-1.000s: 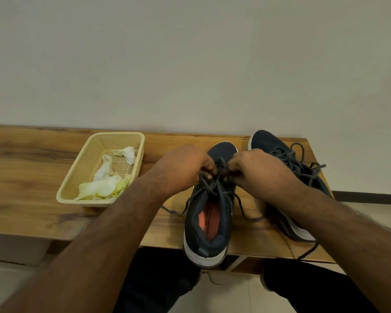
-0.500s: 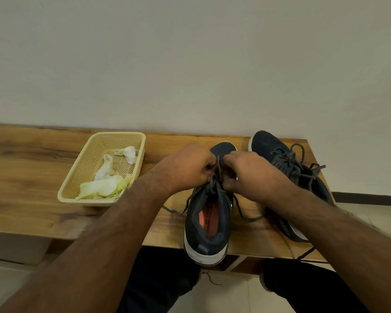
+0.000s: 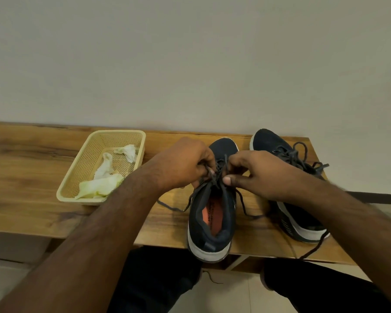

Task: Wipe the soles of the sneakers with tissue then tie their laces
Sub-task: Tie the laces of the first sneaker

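A person's left hand (image 3: 185, 163) and right hand (image 3: 255, 172) meet over the tongue of a dark navy mesh sneaker w/ white sole (image 3: 210, 213), which stands upright at centre of a long brown wooden surface (image 3: 32, 168), heel toward the camera & hanging slightly past the near edge, orange insole showing inside. Left-hand fingers (image 3: 204, 162) are curled in, pinching a strand of the dark grey laces (image 3: 216, 175); right-hand fingers (image 3: 236, 160) are bent down onto the same bundle, thumb pressed at the eyelets just beside them. Loose lace ends trail onto the wood on both sides of the shoe. A second dark navy sneaker (image 3: 287, 184), same make, sits just beside it on the right, toe toward the pale wall (image 3: 190, 59), partly hidden behind the right forearm; its laces look looped up top, w/ one end dangling over the front edge. Well apart at left, a cream perforated plastic basket (image 3: 77, 177) holds crumpled white & pale green tissues (image 3: 104, 179). Dark trousers (image 3: 154, 283) of the seated person show below the surface, approx under both arms, above a light tiled floor (image 3: 230, 294).
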